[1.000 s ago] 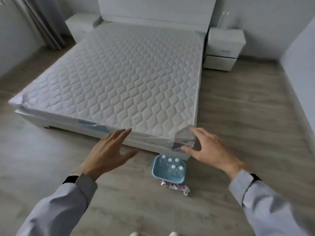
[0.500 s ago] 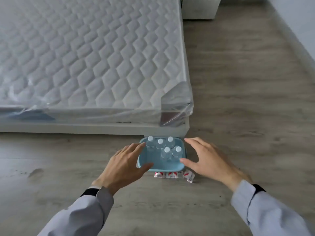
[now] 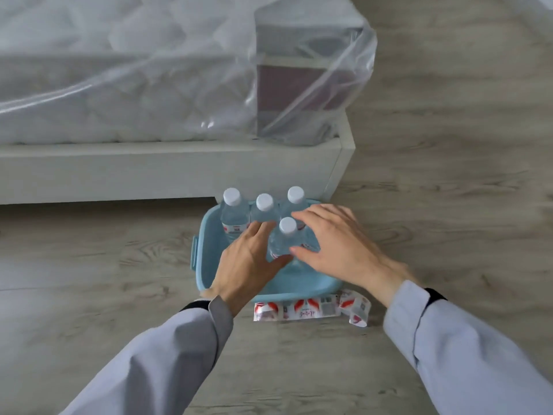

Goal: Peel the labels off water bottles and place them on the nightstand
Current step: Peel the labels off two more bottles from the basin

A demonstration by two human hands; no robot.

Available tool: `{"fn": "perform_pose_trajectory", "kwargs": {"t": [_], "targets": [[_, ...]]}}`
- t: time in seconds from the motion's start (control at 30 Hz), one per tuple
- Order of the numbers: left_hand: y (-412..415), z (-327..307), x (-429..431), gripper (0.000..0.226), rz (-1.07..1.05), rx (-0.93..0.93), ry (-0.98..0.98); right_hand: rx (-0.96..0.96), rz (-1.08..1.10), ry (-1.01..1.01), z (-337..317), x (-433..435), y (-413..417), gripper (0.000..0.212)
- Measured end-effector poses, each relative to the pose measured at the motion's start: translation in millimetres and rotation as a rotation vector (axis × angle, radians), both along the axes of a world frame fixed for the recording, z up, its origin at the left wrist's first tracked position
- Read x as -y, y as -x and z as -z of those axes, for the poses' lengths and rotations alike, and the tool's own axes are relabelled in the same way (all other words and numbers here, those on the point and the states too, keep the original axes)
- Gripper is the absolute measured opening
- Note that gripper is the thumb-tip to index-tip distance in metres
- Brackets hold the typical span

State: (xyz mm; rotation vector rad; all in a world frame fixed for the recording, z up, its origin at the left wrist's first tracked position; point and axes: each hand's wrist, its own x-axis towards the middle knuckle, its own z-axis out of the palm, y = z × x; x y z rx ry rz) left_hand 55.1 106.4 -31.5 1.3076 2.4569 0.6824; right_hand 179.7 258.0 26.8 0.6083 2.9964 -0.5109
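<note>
A light blue plastic basin sits on the wood floor at the corner of the bed. Several clear water bottles with white caps stand in it. The back-left bottle still shows a red and white label. One front bottle stands between my hands. My left hand lies against its left side with fingers spread. My right hand reaches in from the right, thumb by the bottle's body and fingers over the bottles behind. Neither hand is clearly closed on it. Peeled labels lie on the floor in front of the basin.
The white bed frame runs right behind the basin. On it lies a quilted mattress in loose clear plastic wrap. Wood floor stretches to the right and in front. No nightstand shows in this view.
The view has dropped and closed in on the basin. Both hands moved from beside the basin's rim into it, flanking the front bottle.
</note>
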Motion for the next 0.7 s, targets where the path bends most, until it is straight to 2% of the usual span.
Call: {"fn": "perform_pose_trajectory", "kwargs": {"t": [0.2, 0.4, 0.53, 0.6, 0.7], "targets": [[-3.8, 33.5, -9.8, 0.065, -0.085, 0.046, -0.149, -0.170, 0.062, -0.040, 29.4, 3.6, 12.9, 0.029], [-0.8, 15.6, 5.5, 0.059, -0.052, 0.031, -0.253, -0.194, 0.009, -0.110, 5.7, 16.8, 9.5, 0.031], [-4.4, -19.8, 15.6, 0.056, -0.073, 0.049, -0.407, -0.318, -0.016, -0.169, -35.3, 34.3, 12.5, 0.032], [-3.4, -45.4, 21.1, 0.057, -0.069, 0.045, -0.453, -0.383, -0.014, -0.122, -58.1, 40.3, 9.8, 0.033], [4.5, -87.5, 35.0, 0.057, -0.034, 0.077, -0.470, -0.492, 0.004, 0.155, -86.0, 40.4, -0.7, 0.036]]}}
